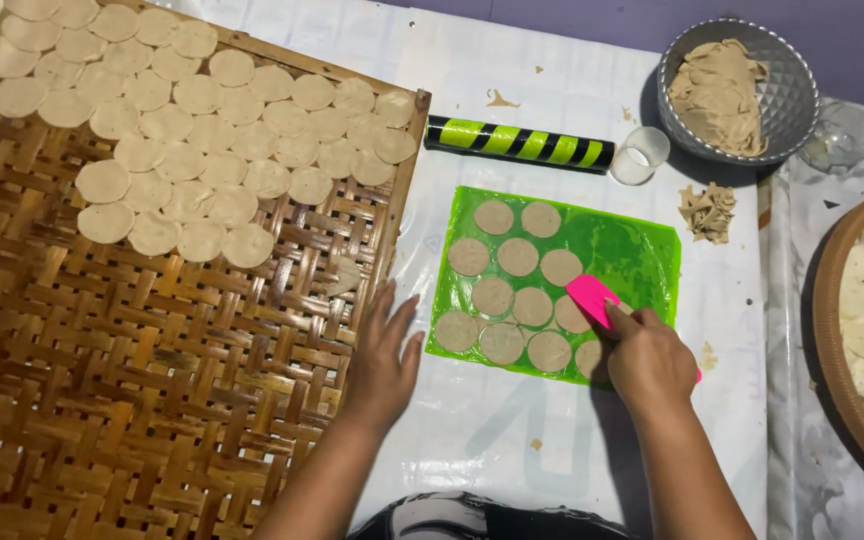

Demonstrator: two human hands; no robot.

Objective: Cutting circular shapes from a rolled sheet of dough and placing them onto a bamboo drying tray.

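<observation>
Right hand (649, 362) grip holds pink scraper (592, 298); left hand (384, 352) flat; bowl (790, 112) holds dough scraps (720, 92).

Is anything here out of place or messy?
Mostly tidy. One dough round lies apart from the neat rows, at the woven tray's right edge. A small heap of dough scraps sits loose on the table beside the metal bowl.

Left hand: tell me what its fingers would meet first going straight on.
The left hand points up-frame along the woven bamboo tray's right rim; probably that rim, or a lone dough disc lying there. Depth is unclear.
</observation>
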